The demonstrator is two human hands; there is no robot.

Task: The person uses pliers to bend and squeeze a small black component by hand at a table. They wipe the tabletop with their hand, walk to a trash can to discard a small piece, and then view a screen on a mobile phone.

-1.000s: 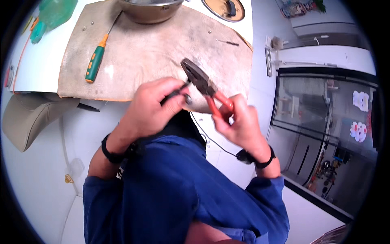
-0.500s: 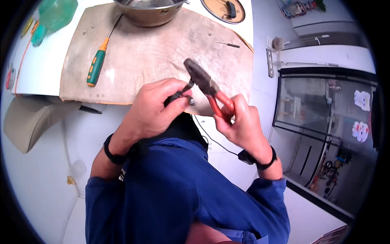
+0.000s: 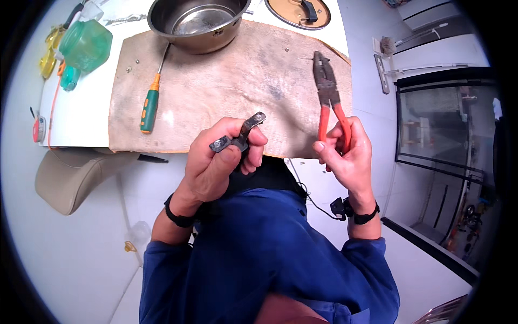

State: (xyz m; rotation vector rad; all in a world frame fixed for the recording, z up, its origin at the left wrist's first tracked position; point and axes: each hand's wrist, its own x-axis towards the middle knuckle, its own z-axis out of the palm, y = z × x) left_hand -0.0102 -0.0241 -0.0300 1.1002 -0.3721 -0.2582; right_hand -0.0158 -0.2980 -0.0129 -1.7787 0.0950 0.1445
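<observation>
In my left hand (image 3: 208, 164), thumb and fingers are closed round a black bent bracket (image 3: 246, 129). Its two flattened ends stick out, one up to the right and one to the left, and the fingers cover part of its middle. My right hand (image 3: 350, 156) grips a pair of pliers (image 3: 325, 81) by the red handles, with the dark jaws pointing away from me over the cloth's right side. The pliers and the bracket are well apart. Both hands are at the near edge of the worn beige cloth (image 3: 199, 102).
A green-and-yellow screwdriver (image 3: 150, 110) lies on the cloth at left. Behind stand a steel pot (image 3: 208, 40) and a round lid (image 3: 280, 11) with a black handle. A green plastic jar (image 3: 89, 46) is far left. A beige padded seat (image 3: 75, 178) is below the table edge.
The pliers have moved right and away from the bracket, and their jaws now point straight ahead. My left hand has turned the bracket so both its ends show. The whole view has shifted slightly.
</observation>
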